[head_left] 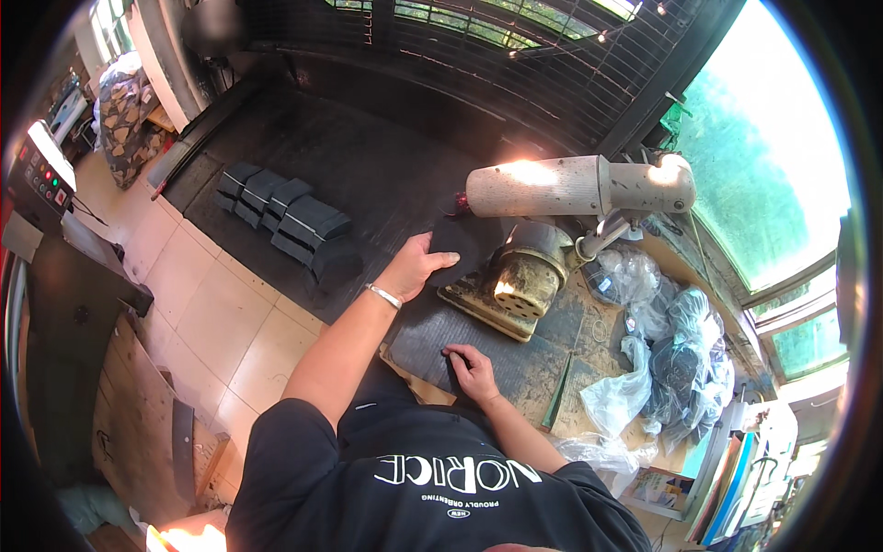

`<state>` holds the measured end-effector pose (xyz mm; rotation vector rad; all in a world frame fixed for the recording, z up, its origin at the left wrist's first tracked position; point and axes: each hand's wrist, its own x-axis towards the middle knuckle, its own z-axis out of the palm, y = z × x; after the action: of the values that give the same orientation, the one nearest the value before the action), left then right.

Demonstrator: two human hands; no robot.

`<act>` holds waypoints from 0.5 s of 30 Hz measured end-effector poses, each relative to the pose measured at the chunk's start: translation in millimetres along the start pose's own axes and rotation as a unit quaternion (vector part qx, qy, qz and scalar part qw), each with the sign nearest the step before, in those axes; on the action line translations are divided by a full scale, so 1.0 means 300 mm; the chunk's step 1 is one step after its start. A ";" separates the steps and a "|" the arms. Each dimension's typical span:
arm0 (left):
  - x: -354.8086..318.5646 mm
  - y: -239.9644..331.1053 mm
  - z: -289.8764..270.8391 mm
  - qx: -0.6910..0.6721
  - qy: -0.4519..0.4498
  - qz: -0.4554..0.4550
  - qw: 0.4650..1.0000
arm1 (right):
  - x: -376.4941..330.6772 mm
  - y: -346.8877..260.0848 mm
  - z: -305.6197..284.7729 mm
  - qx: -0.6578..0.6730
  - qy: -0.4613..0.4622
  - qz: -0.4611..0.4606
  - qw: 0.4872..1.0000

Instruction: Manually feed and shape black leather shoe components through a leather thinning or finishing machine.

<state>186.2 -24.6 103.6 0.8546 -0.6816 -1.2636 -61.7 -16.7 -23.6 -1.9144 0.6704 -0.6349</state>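
Note:
My left hand [416, 269] is closed on a thin black sheet-like piece [464, 247], its thumb lying on top. The piece is held beside a grimy, cream-coloured motor-like machine [524, 281] with holes in its round end. Above it reaches a pale ribbed cylinder [543, 187] on a jointed arm, with a red tip near the piece. Closer to my body, my right hand [474, 372] rests on a dark ribbed mat [428, 339], fingers curled. Something small and dark shows at its fingertips, too small to name.
Stacked black blocks or pads [285, 210] stand on the dark bench [368, 147] at the left. Clear plastic bags [681, 350] with dark contents lie at the right, beside a window [763, 156]. A control box with lit buttons [44, 179] stands at the far left.

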 end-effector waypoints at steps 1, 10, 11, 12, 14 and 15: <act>-0.001 0.000 -0.004 -0.003 0.000 0.003 1.000 | 0.000 -0.001 0.000 -0.002 -0.002 0.000 1.000; -0.020 0.063 -0.008 -0.024 0.016 0.026 0.999 | -0.003 -0.002 0.001 -0.006 0.000 -0.001 1.000; -0.022 0.059 -0.008 -0.024 0.016 0.026 0.999 | -0.003 0.000 0.001 -0.006 0.000 -0.001 1.000; -0.025 0.052 -0.009 -0.023 0.008 0.020 1.000 | -0.002 0.004 0.002 -0.004 0.003 -0.003 1.000; -0.030 0.034 -0.013 -0.021 0.000 0.015 1.000 | -0.002 0.006 0.002 -0.003 0.006 -0.005 1.000; -0.032 0.022 -0.015 -0.018 -0.002 0.012 1.000 | -0.002 0.005 0.003 -0.001 0.005 -0.006 1.000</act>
<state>191.6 -13.9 107.1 0.8124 -0.6688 -1.2526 -61.6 -16.4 -25.5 -1.9189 0.6659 -0.6515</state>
